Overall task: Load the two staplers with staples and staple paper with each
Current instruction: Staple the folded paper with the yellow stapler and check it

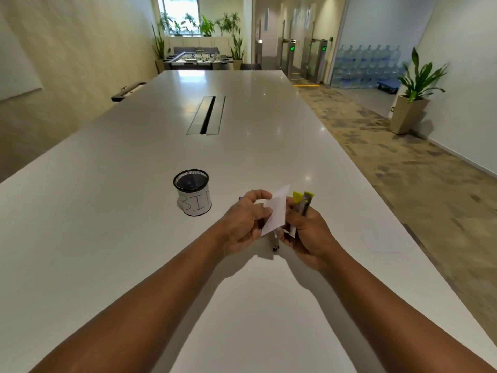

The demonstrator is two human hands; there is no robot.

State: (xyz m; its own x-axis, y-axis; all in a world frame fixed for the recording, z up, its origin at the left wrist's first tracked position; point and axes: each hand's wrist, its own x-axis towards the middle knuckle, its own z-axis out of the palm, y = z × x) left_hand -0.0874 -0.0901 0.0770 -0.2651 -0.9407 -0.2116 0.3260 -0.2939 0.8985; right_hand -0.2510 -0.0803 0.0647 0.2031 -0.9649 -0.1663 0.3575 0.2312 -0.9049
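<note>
stapler [302, 208] body mostly hidden by right hand [309, 235] and paper [275, 211], second stapler [274, 242] barely showing below hands

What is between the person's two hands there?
In the head view, a small white paper sits between the left hand and the right hand, which grips a yellow stapler.

**Stapler and paper held up; sheets on the tabletop**

A yellow and grey stapler [301, 208] stands nearly upright, its yellow end on top and its arms apart. A small white paper [277, 211] is tilted just left of it, touching it. More white sheets [382, 236] lie flat to the right. A dark object [274, 242] lies below the paper; whether it is the second stapler cannot be told.
</note>
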